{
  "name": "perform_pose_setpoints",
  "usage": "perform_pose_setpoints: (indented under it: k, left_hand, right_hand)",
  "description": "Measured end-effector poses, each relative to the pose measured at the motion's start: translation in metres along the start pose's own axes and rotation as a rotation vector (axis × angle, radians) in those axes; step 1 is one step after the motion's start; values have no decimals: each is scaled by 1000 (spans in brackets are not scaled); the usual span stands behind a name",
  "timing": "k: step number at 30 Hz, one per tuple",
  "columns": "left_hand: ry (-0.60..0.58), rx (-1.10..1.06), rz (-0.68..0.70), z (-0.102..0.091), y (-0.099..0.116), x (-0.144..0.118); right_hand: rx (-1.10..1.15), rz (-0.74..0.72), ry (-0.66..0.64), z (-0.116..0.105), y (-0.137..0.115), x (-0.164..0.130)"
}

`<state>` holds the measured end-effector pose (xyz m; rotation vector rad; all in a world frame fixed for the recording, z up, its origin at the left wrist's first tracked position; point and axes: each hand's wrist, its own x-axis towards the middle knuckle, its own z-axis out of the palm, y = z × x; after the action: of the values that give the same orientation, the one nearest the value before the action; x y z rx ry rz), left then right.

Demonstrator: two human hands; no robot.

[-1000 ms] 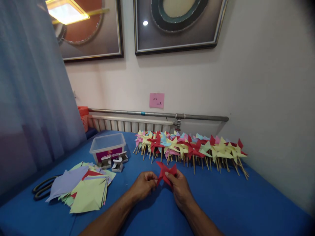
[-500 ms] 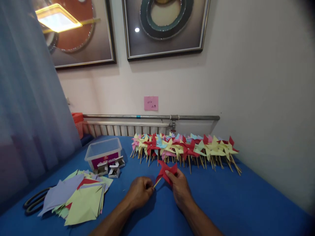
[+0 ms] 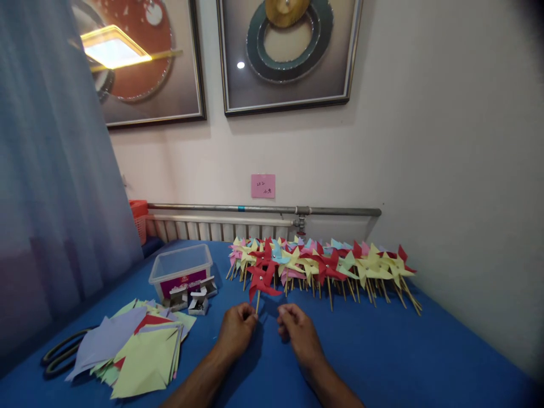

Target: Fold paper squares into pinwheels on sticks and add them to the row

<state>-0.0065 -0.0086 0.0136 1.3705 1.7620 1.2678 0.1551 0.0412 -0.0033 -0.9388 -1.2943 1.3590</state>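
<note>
A red paper pinwheel [image 3: 261, 279] stands upright on its thin wooden stick, and my left hand [image 3: 238, 328] pinches the lower part of that stick. Its four-pointed head has a small shiny pin at the centre. To the right of the stick and apart from it, my right hand [image 3: 300, 334] has its fingers curled in, with nothing visible in them. Behind both hands lie many finished pinwheels [image 3: 369, 262] in yellow, red, pink, blue and green, their sticks pointing toward me.
At the left are stacked paper squares [image 3: 147, 360] and black-handled scissors [image 3: 63, 354]. Beyond them stand small open boxes [image 3: 198, 304] with tiny metal pins and a clear plastic tub [image 3: 181, 266]. A blue cloth [image 3: 382, 357] covers the table; a curtain [image 3: 63, 170] hangs left.
My right hand has let go of the red pinwheel's head and sits apart from it. The pinwheel has swung left and upright in my left hand. The view has tilted up slightly.
</note>
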Motion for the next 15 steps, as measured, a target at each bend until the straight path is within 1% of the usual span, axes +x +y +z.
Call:
perform_pose_setpoints:
  k: [2, 4, 7, 10, 11, 13, 14, 15]
  left_hand:
    - [-26, 1, 16, 3, 1, -3]
    - [-59, 7, 45, 9, 1, -7]
    - [-76, 8, 89, 17, -2, -12]
    - [-89, 33, 109, 20, 1, -15]
    - [-74, 58, 123, 19, 5, -15]
    - [12, 132, 207, 11, 24, -21]
    - [90, 173, 287, 5, 38, -27]
    - [156, 207, 396, -3, 53, -35]
  right_hand:
    - [-112, -28, -90, 5, 2, -4]
    - [-169, -55, -141, 10, 2, -8]
    - [-190, -73, -150, 14, 2, -9]
    - [-197, -66, -112, 14, 1, -7]
    - [-198, -60, -94, 13, 1, -6]
    - [-201, -57, -56, 11, 1, -5]
    - [-206, -63, -39, 11, 1, -5]
    - [-211, -73, -30, 10, 1, -5]
